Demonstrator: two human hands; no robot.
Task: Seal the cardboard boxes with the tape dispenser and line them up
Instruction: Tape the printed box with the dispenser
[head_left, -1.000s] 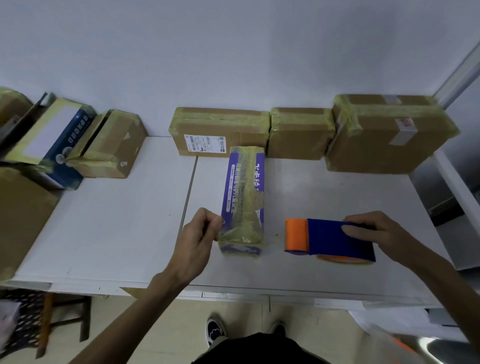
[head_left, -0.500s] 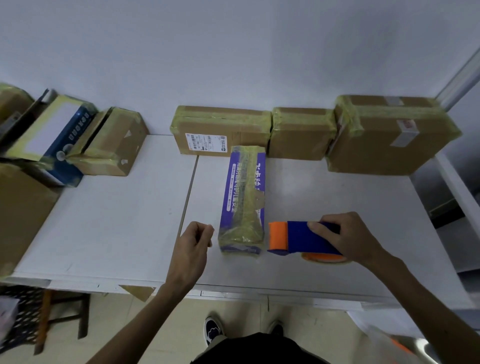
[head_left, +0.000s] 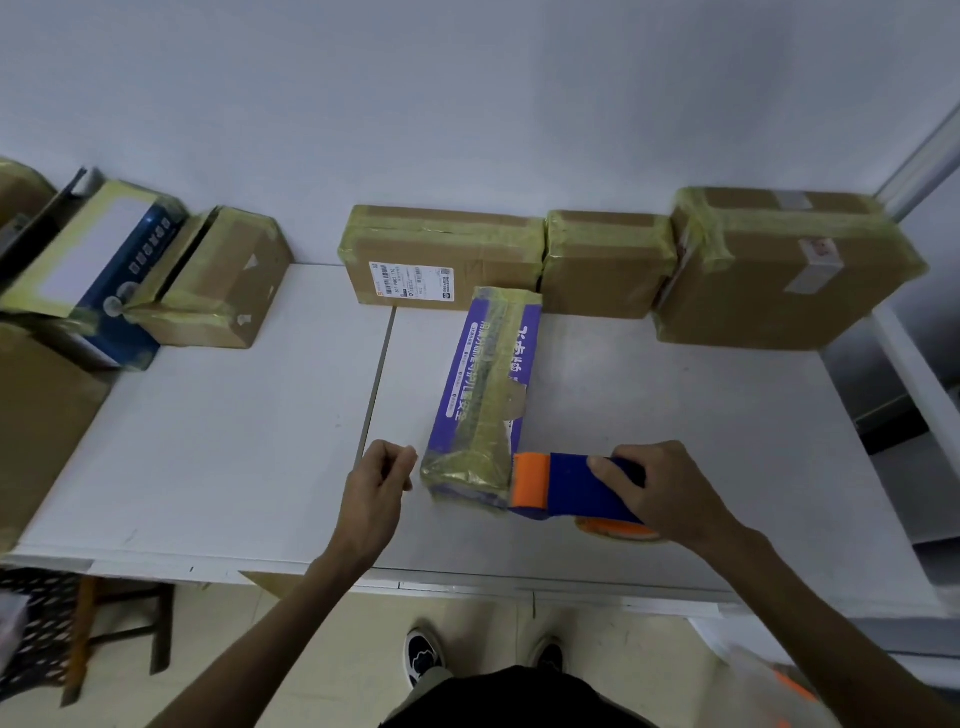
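Right hand (head_left: 660, 493) palm-down, fingers clamped on the tape dispenser (head_left: 571, 488) touching the near end of the purple box (head_left: 483, 395). Left hand (head_left: 382, 483) hovers just left, fingers curled together, empty.

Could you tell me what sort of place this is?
Probably a parcel-packing station: taped brown cardboard boxes lined on a white table, a blue-and-orange tape dispenser in the right hand.

White table (head_left: 208, 441), wooden stool (head_left: 162, 623) beneath.
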